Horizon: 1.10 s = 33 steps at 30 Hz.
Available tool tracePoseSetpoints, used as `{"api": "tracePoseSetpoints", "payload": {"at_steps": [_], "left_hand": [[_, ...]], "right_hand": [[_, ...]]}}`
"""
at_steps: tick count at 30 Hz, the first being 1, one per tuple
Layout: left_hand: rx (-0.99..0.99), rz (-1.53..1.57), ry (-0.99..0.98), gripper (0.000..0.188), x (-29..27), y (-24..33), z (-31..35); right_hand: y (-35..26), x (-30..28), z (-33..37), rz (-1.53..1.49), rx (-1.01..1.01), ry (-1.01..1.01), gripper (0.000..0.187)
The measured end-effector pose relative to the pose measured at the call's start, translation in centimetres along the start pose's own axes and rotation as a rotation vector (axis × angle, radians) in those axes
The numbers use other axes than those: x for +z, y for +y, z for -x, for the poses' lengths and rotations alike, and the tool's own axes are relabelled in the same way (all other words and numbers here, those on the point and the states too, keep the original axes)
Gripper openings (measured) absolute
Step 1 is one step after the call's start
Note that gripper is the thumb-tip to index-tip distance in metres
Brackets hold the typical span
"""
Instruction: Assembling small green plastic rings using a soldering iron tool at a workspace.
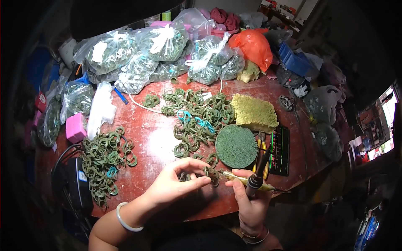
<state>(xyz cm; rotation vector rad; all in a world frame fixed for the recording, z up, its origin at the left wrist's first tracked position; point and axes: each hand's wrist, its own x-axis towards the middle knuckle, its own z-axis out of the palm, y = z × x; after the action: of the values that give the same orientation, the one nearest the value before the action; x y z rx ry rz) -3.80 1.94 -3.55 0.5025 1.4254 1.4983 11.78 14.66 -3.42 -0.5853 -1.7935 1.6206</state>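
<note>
My left hand [183, 178] pinches a dark green ring [214, 179] between thumb and fingers, just above the front of the red table [150, 184]. Close beside it on the right, my right hand [251, 205] grips a slim tool with a yellowish wrapped handle [239, 177], its left end at the ring. A thick, dark, pen-shaped tool [253, 183] also stands up out of my right hand, tilted away from me. Whether either tool touches the ring is too small to tell. Loose green rings [197, 140] lie beyond my hands, a few blue ones among them.
More rings [106, 157] are heaped at the left beside a black device [79, 180]. Right of centre are a round green pad [236, 146], a yellow sponge block [254, 112], yellow-handled pliers [265, 150] and a black gridded panel [279, 150]. Tied clear bags [163, 44] line the back.
</note>
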Motion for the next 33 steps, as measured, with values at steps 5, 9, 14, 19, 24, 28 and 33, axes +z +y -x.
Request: {"api": "tracePoseSetpoints", "payload": {"at_steps": [5,9,14,19,24,28,33], "left_hand": [[-0.034,0.059,-0.027,0.034,-0.3,-0.4,0.1],[-0.023,0.037,-0.014,0.032,-0.3,-0.5,-0.3],[-0.053,0.092,0.039,0.033,-0.2,-0.4,0.0],[-0.086,0.166,-0.006,0.033,-0.4,-0.8,-0.5],[-0.098,0.374,-0.036,0.033,-0.4,-0.7,-0.2],[-0.103,0.408,-0.026,0.034,-0.7,-0.4,-0.1],[-0.097,0.382,-0.037,0.034,-0.8,0.1,-0.1]], "right_hand": [[-0.2,-0.1,-0.1,0.052,-0.015,-0.080,0.021],[0.1,-0.4,0.0,0.067,-0.046,-0.136,0.018],[-0.3,-0.5,-0.1,0.032,0.013,0.009,0.017],[-0.2,-4.5,-1.0,0.223,-0.036,0.133,0.021],[1.0,-7.9,-4.3,0.673,-0.356,0.289,0.028],[1.2,-7.7,-5.7,1.058,-0.339,0.168,0.027],[0.4,-6.2,-3.6,0.757,-0.475,0.276,0.026]]}}
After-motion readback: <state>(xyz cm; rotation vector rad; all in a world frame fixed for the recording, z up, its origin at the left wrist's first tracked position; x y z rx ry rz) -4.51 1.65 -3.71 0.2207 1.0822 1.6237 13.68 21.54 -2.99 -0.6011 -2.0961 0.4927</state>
